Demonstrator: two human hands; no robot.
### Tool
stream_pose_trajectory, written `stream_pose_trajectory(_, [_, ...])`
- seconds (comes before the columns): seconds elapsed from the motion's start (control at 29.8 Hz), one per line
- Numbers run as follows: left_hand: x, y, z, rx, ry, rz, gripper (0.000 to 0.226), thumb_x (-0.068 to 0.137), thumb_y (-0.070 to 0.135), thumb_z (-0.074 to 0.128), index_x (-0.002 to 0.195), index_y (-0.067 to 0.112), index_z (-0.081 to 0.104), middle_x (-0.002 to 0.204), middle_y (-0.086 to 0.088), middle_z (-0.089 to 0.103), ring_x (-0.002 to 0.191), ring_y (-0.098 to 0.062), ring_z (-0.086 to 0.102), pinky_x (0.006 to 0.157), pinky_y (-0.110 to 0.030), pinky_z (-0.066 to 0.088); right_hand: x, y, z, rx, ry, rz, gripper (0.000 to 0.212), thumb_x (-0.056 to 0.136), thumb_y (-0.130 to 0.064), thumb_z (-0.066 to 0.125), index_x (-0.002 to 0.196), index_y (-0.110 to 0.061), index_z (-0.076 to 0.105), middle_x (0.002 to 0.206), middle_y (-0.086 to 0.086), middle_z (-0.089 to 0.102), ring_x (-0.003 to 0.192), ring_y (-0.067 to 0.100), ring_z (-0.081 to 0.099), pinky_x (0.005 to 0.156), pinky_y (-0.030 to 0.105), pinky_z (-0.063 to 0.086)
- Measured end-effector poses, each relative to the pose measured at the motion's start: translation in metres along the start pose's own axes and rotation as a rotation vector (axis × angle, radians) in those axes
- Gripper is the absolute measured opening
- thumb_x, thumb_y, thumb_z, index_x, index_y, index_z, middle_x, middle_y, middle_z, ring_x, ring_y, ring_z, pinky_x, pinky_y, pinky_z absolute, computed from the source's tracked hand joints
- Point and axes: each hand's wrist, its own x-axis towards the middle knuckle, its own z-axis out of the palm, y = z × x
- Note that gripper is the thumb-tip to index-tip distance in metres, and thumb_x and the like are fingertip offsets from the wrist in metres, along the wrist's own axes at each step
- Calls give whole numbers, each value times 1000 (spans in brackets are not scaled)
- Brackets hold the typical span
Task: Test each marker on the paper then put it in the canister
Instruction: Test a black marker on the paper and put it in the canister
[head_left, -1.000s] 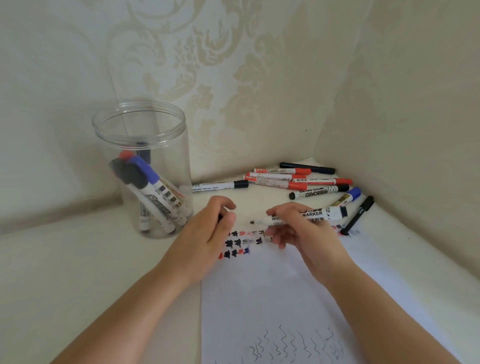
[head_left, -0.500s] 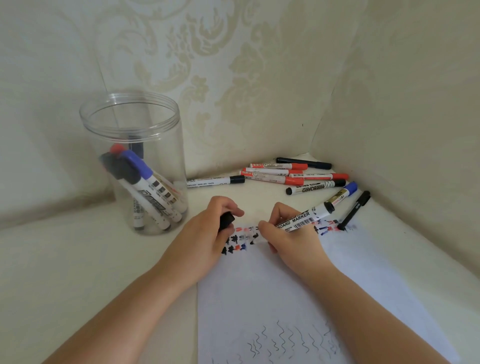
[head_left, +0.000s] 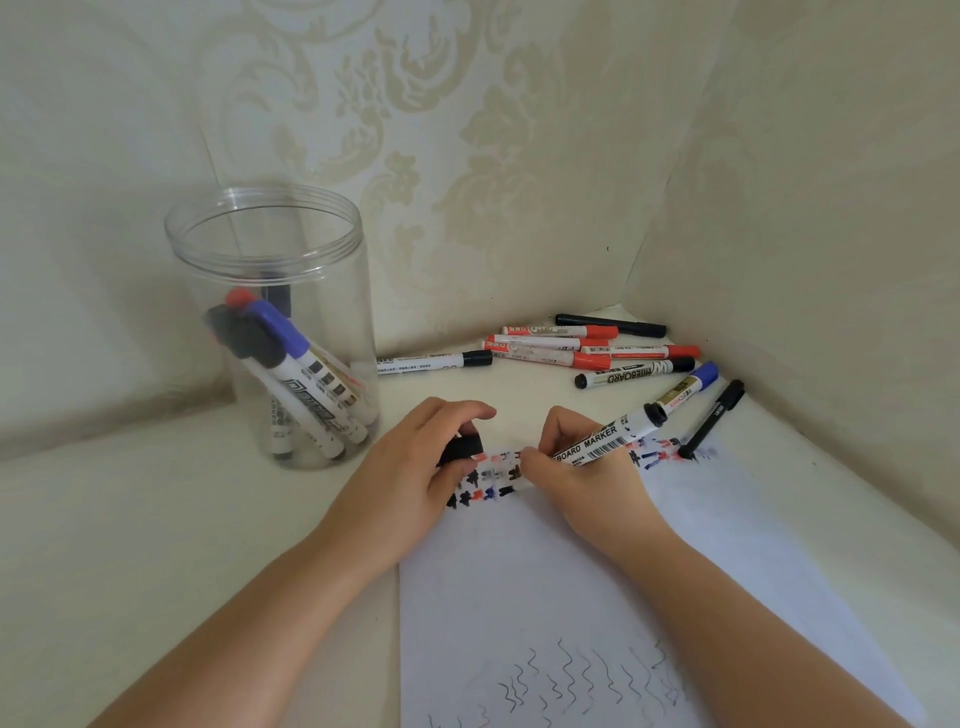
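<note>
My right hand grips a white board marker with a black end, its tip down on the white paper among small black, red and blue marks. My left hand holds the marker's black cap just left of the tip. The clear plastic canister stands to the left with several markers leaning inside. Loose markers lie at the back right: red ones, a black-capped white one, a blue-capped one and thin black pens.
Patterned walls close the corner behind and to the right. The white tabletop stretches to the left of the paper. Wavy pen lines cover the paper's near edge.
The right hand tilted the marker from level to slanted and brought its tip down onto the paper. The left hand with the cap stayed beside it.
</note>
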Motion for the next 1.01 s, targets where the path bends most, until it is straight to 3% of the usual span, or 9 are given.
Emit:
stream_pose_trajectory(0.1, [-1,0,0,-23,4,-30,34,81,4,63,110,18,53,97,11,55,93,13,46,77,0,34,0,-1,0,-27,-8,2,27,77,-6,62,60,-7,42,52,6,40,46,15,32,42,23,25])
stream_pose_trajectory(0.3, [0,0,-1,-21,2,-19,23,78,4,67,94,16,56,91,8,57,91,6,46,75,-3,35,0,-2,-1,-23,-3,19,29,78,-5,61,58,-12,41,49,-2,39,45,11,30,42,20,24])
stream_pose_trajectory(0.4, [0,-2,-1,-2,-4,-3,23,78,7,67,95,20,58,92,11,55,88,5,48,75,-6,37,0,-3,-3,21,-22,45,31,77,0,60,57,-12,40,43,-10,35,39,6,26,38,16,22])
stream_pose_trajectory(0.5, [-1,-2,-2,10,5,-3,22,80,11,65,97,24,59,94,15,55,87,2,49,77,-9,37,-1,-5,-7,178,51,71,23,81,-4,63,65,-7,47,48,1,46,39,6,36,41,14,29])
stream_pose_trajectory(0.64, [-1,-1,-4,-11,19,-34,23,81,8,64,97,24,59,93,23,53,88,5,50,67,-7,41,-3,-7,-12,380,62,47,24,79,-5,69,63,-11,51,45,-7,52,39,3,42,44,13,33])
stream_pose_trajectory(0.87, [-1,2,-4,-31,35,-37,23,78,7,67,93,22,58,89,23,54,88,8,50,72,-3,37,-5,-10,-8,399,-19,39,22,75,-10,72,62,-15,57,49,-6,54,42,6,43,45,16,34])
stream_pose_trajectory(1.01, [-2,3,-4,-58,-8,34,26,77,7,69,92,24,55,88,17,56,83,4,52,71,-9,41,-7,-9,-7,357,-55,38,16,72,-12,75,66,-14,60,52,-4,58,45,6,48,44,13,36])
